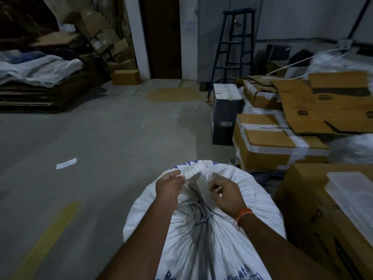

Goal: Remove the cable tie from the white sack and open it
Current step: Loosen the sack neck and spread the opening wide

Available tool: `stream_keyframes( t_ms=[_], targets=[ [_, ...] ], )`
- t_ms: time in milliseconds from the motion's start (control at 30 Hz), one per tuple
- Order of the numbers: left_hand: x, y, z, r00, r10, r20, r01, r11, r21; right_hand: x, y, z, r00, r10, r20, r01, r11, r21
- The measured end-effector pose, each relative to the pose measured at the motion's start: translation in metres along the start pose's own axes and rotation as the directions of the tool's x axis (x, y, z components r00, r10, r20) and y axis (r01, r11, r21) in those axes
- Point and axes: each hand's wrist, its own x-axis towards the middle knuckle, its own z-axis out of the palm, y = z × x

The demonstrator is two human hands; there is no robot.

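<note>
Both grips, left hand [168, 187] and right hand [226, 191], pinch the white sack [203, 239] at its gathered neck.

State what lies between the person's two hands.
In the head view, the white sack's bunched neck lies between the left hand and right hand.

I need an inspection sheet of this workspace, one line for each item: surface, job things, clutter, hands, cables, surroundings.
Surface: grey concrete floor, with a yellow painted stripe.
Job's things: white sack, neck bunched at the top; cable tie not discernible.
Clutter: paper slip on the floor; taped cardboard boxes at the right.
Hands: left hand pinches the bunched neck; right hand in a closed grip on sack fabric.
Cables: white cord over the far right pile.
Surroundings: blue stepladder, dark door, flattened cardboard stack.
</note>
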Motion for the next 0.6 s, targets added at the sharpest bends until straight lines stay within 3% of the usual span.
stream_keyframes(
  t_ms=[67,100,200,400,600],
  targets=[
    [0.002,-0.011,-0.006,1.000,0.012,0.001,-0.012,1.000,0.008,0.006,-0.006,-0.008,0.978,0.198,-0.058,-0.173,0.941,0.291],
    [0.003,-0.016,-0.008,1.000,0.020,0.006,-0.020,1.000,0.015,0.012,-0.012,-0.012,0.955,0.294,-0.043,-0.244,0.858,0.453],
    [-0.001,-0.023,-0.010,0.998,0.044,0.049,-0.046,0.998,0.049,0.038,-0.036,-0.029,0.869,0.479,0.124,-0.428,0.601,0.675],
    [-0.021,-0.024,-0.004,0.988,0.102,0.116,-0.124,0.972,0.198,0.071,-0.059,-0.025,0.723,0.553,0.413,-0.679,0.461,0.572],
    [-0.047,-0.037,-0.006,0.990,0.102,0.096,-0.116,0.980,0.160,0.059,-0.045,-0.028,0.666,0.636,0.391,-0.734,0.464,0.495]
  ],
)
